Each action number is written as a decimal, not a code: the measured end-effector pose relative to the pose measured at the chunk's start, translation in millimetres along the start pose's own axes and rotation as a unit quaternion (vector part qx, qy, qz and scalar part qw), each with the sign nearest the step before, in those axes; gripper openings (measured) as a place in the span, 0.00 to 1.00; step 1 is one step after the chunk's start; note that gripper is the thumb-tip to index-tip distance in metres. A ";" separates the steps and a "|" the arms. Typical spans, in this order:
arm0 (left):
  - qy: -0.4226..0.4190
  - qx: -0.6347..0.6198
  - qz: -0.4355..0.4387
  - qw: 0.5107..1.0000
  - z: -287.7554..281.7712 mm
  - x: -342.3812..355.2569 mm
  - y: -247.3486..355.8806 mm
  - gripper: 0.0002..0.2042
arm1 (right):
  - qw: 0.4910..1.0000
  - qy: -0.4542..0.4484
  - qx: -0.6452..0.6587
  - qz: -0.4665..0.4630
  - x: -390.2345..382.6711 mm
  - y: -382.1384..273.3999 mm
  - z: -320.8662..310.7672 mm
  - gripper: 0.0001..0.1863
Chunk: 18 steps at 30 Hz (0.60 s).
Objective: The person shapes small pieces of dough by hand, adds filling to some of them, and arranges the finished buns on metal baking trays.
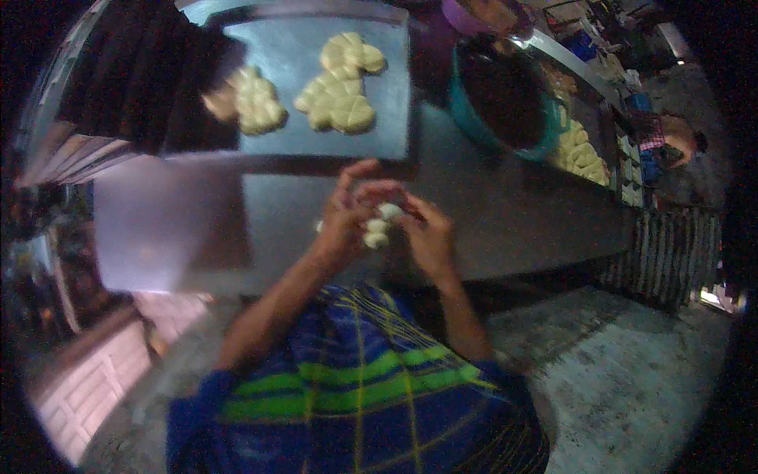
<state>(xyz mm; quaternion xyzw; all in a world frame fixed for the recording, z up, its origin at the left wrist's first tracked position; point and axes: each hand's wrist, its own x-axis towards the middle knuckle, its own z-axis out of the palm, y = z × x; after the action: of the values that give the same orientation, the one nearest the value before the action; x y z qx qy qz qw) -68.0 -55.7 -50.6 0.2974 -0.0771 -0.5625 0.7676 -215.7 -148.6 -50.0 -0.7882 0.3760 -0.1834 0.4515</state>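
Observation:
Over the near edge of a metal-topped table point(505, 213), my two hands meet around small, pale lumps of dough point(377, 231). My left hand point(347, 217) has its fingers bent over the lumps from the left, with the index finger raised. From the other side, my right hand point(426, 229) pinches at the dough with thumb and fingers. Blur and overlapping fingers hide part of the grip. Beyond my hands, a metal tray point(284, 47) carries knobbly shaped dough pieces point(339, 99); another dough piece point(259, 101) lies to their left.
A teal basin point(466, 114) with a dark inside stands right of the tray, a purple basin point(454, 12) behind it. More dough point(580, 158) lies at the far right. Dark, ridged stacked material point(142, 87) rises at the left. A blurred tan patch beside the left dough cannot be made out.

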 end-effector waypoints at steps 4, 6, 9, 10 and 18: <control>0.036 0.043 0.048 0.997 -33.2 3.5 9.5 0.30 | 0.949 0.020 -0.238 -0.206 -15.4 33.6 -9.0 0.19; 0.065 0.015 0.042 0.997 -43.7 -2.0 25.7 0.27 | 0.930 0.026 -0.292 -0.224 -30.9 50.0 0.2 0.19; 0.104 0.030 0.054 0.993 -60.9 -12.1 39.3 0.23 | 0.950 0.001 -0.260 -0.174 -40.2 57.7 12.4 0.16; 0.125 0.039 0.058 0.990 -67.5 -15.4 44.2 0.22 | 0.951 0.020 -0.253 -0.175 -31.8 50.5 15.2 0.15; 0.204 0.060 0.074 0.974 -78.0 -25.7 58.8 0.18 | 0.906 0.057 -0.242 -0.343 115.3 -14.3 75.9 0.14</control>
<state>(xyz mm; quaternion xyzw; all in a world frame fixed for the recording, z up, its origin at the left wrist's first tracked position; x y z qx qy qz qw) 6.3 7.7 -76.4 0.4450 0.0260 -0.4254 0.7876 -87.0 -188.0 -83.5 -0.9417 0.1401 -0.2752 0.1333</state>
